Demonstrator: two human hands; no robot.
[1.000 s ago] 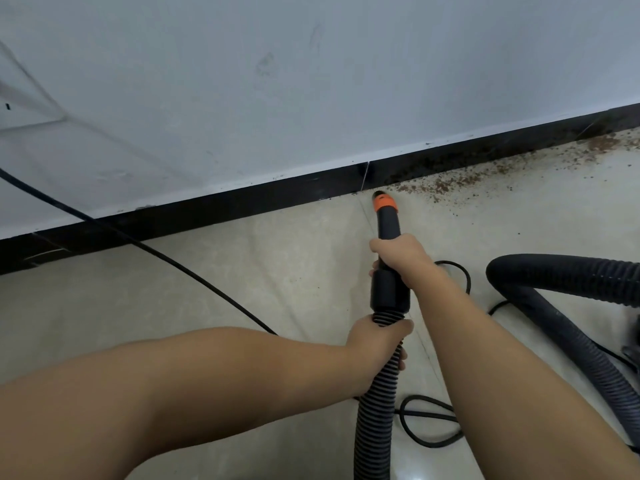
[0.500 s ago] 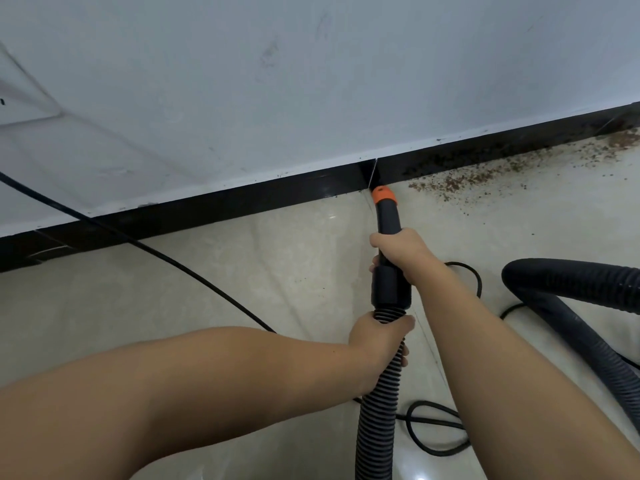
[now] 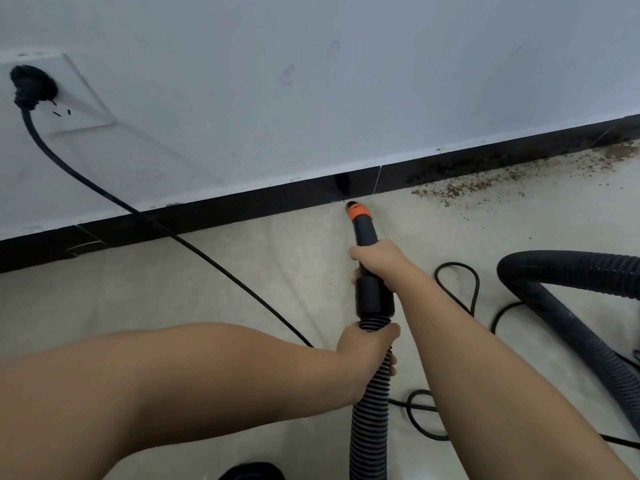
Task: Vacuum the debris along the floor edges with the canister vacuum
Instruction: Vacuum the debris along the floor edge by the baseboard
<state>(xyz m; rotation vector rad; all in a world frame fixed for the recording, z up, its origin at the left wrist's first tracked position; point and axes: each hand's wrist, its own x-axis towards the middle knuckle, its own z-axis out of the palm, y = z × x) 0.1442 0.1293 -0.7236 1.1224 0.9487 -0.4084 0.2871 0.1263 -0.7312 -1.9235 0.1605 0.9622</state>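
Observation:
The black vacuum nozzle (image 3: 364, 230) with an orange tip points at the floor edge, just below the black baseboard (image 3: 242, 209). My right hand (image 3: 379, 263) grips the nozzle's upper part. My left hand (image 3: 367, 348) grips the ribbed grey hose (image 3: 369, 420) right below the black cuff. Brown debris (image 3: 460, 190) lies scattered along the baseboard to the right of the tip, reaching toward the far right edge.
A black power cord (image 3: 104, 192) runs from a plug in the wall socket (image 3: 31, 86) down across the beige floor. More cord loops (image 3: 460, 282) lie right of my arm. A thick dark hose (image 3: 571, 268) curves in from the right.
The view has swung left and up, bringing the wall socket into sight. The nozzle tip sits a little further left of the debris than before; both hands keep their grip.

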